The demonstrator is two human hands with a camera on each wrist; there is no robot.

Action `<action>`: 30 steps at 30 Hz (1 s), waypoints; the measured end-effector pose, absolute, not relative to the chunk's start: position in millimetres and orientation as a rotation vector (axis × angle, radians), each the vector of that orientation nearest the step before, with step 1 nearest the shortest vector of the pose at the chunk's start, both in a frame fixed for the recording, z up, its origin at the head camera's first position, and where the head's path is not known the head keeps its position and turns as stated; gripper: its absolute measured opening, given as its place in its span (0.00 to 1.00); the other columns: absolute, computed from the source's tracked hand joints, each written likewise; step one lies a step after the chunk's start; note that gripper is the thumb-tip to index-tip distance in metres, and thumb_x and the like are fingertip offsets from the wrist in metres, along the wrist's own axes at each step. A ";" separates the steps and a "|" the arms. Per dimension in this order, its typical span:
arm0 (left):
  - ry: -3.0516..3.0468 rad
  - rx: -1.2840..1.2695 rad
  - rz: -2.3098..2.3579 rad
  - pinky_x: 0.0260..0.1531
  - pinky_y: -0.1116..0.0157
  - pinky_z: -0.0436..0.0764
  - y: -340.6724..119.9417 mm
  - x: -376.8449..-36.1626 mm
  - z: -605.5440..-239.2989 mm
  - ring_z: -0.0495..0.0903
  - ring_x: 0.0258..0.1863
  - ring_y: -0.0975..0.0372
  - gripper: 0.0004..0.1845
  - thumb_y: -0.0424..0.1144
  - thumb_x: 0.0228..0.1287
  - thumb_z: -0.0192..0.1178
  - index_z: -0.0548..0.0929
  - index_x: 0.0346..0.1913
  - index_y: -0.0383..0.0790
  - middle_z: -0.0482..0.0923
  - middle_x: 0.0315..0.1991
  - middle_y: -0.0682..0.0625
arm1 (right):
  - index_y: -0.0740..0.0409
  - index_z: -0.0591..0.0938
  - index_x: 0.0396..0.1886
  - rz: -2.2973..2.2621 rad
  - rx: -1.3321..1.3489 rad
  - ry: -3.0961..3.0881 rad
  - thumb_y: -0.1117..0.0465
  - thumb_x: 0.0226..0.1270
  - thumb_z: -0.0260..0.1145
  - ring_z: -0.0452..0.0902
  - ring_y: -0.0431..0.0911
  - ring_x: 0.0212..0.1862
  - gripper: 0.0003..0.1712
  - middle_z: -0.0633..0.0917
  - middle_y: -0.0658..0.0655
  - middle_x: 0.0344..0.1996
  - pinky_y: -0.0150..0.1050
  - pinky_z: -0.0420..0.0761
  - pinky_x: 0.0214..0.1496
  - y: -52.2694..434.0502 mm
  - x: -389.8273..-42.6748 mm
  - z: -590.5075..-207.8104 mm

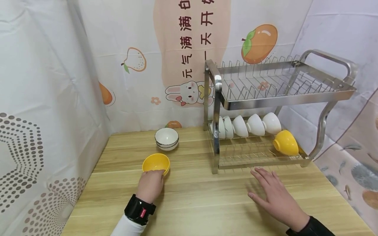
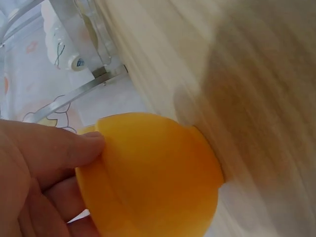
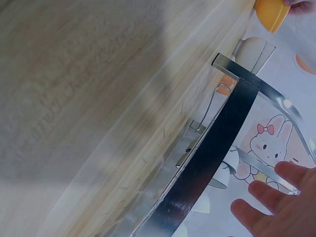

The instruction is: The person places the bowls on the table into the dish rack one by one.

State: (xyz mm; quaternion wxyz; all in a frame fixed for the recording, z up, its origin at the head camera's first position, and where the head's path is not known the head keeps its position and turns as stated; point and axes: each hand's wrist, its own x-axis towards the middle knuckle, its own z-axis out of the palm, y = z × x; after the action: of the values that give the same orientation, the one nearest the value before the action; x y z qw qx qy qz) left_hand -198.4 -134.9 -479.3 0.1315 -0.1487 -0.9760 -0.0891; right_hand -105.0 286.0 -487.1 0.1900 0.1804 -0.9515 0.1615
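Note:
My left hand [image 1: 150, 185] pinches the near rim of a yellow bowl [image 1: 156, 161], which stands upright on the table. In the left wrist view the thumb lies on the outside of the yellow bowl [image 2: 158, 173] and the other fingers go over its rim. A line runs round below that rim; I cannot tell whether a second bowl is nested there. Just behind stand stacked white bowls [image 1: 166, 137] with dark rims. My right hand [image 1: 276, 196], fingers spread and holding nothing, is in front of the metal dish rack [image 1: 283, 100].
On the rack's lower tier, several white bowls [image 1: 255, 125] lie tipped in a row, with a yellow bowl [image 1: 286, 143] at the front right. The upper tier [image 1: 265, 82] has bare wire slots. A printed curtain [image 1: 133, 98] hangs behind the wooden table [image 1: 192, 203].

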 end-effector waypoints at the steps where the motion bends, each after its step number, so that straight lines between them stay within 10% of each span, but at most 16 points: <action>1: -2.833 -0.429 -0.262 0.35 0.53 0.76 -135.2 -198.4 -479.8 0.84 0.29 0.54 0.03 0.32 0.60 0.66 0.87 0.35 0.42 0.85 0.27 0.49 | 0.61 0.70 0.69 0.456 0.511 -2.670 0.45 0.62 0.71 0.63 0.61 0.67 0.42 0.71 0.64 0.67 0.44 0.34 0.78 285.7 -104.9 -487.0; 30: -2.475 -0.849 -0.370 0.47 0.58 0.77 -123.3 -183.5 -460.7 0.83 0.41 0.61 0.14 0.31 0.56 0.69 0.88 0.45 0.47 0.87 0.42 0.56 | 0.63 0.72 0.68 0.440 0.579 -2.579 0.47 0.57 0.74 0.67 0.58 0.65 0.43 0.73 0.62 0.65 0.38 0.34 0.78 270.4 -101.2 -488.6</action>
State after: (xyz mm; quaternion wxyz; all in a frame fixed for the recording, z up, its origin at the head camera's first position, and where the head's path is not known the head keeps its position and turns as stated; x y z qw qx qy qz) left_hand -183.5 -123.3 -460.7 0.2467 -0.3113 -0.9077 -0.1356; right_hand -101.2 270.4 -488.6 0.2291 0.2104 -0.9368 0.1600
